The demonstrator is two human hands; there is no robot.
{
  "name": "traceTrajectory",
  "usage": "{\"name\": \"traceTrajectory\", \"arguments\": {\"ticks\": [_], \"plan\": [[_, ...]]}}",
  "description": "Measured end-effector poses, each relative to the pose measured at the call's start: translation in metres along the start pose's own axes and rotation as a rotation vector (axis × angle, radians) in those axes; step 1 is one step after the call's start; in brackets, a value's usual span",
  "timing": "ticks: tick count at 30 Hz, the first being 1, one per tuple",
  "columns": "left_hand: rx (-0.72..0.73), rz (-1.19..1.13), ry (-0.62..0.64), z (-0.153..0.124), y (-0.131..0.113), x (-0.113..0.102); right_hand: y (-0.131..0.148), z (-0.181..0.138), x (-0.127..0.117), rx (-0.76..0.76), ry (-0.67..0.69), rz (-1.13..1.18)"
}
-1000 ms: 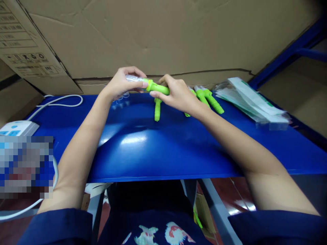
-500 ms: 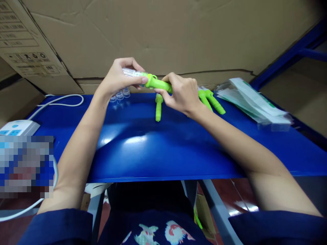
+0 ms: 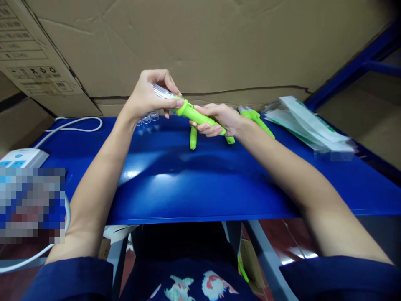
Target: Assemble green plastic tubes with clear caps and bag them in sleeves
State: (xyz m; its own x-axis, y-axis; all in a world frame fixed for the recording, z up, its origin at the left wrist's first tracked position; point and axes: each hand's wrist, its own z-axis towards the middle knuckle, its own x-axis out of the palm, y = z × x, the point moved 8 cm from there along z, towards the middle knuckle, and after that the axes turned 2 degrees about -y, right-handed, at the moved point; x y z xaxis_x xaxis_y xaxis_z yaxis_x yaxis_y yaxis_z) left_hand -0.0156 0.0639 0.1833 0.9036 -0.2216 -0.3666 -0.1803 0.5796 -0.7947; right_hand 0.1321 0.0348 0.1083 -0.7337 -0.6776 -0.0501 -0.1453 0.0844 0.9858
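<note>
Now the right hand [image 3: 227, 118] has turned over: half a second ago it gripped the green handle [image 3: 202, 118] from above, knuckles up and hiding the far end, whereas here the fingers lie along its underside and the tip shows beyond them. The handle also slopes down more steeply toward the right wrist. The left hand [image 3: 146, 95] has hardly shifted, pinching the clear tube [image 3: 163, 92] between thumb and fingers near the collar. That suggests a renewed hold on the handle while the tube is kept steady; whether the two parts are fully joined cannot be told, as the left fingers cover much of the seam. So both hands are grasping: the left closed on the tube, the right loosely cradling the handle. The piece spans the gap between them, above the table [image 3: 194, 188], with its clear end in the left hand and its green end across the right fingers. A second handle [image 3: 193, 139] lies just below the right fingertips, another pokes out under the right palm, clear caps [image 3: 146, 119] stand beneath the left hand, and plastic packs [image 3: 310, 121] rest well beyond the right wrist.
</note>
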Motion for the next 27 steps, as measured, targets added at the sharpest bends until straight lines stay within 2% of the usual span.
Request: {"name": "traceTrajectory", "arguments": {"ticks": [2,5,8,12,19,27], "plan": [[-0.012,-0.010,0.020,0.000,-0.001,0.004,-0.005,0.001,-0.002,0.023,0.054,0.052],[-0.043,-0.043,0.041,0.002,0.004,0.010,-0.006,0.003,-0.007,-0.025,0.119,0.060],[-0.104,-0.048,0.031,0.006,0.018,0.012,-0.007,0.008,-0.016,-0.080,0.104,0.001],[-0.168,-0.047,-0.014,0.008,0.031,0.010,-0.004,0.010,-0.024,-0.161,-0.002,-0.121],[-0.251,-0.027,-0.042,0.003,0.031,0.011,0.004,0.005,-0.027,-0.275,-0.203,-0.349],[-0.158,-0.026,-0.057,0.016,0.048,0.004,0.019,-0.005,-0.013,-0.272,-0.390,-0.502]]}}
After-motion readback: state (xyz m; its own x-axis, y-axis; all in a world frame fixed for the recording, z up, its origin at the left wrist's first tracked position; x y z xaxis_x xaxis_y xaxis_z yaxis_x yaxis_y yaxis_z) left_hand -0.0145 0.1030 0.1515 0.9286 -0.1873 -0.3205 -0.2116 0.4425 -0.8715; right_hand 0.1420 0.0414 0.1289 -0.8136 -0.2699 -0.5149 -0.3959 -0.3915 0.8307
